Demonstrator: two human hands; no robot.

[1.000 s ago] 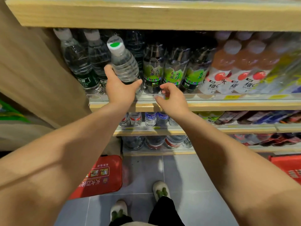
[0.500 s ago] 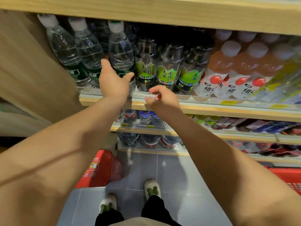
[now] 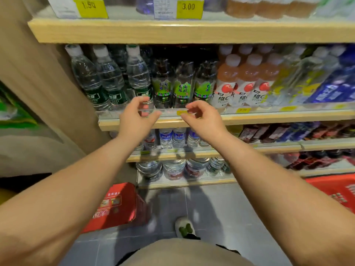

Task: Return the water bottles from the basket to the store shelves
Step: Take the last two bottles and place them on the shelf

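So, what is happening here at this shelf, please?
A person is working at a store drinks shelf. The left hand and the right hand both hover at its front edge, fingers loosely curled, holding nothing. Three water bottles with dark green labels stand upright in the front row at the shelf's left end, beside soda water bottles with light green labels. No bottle is in hand at this moment.
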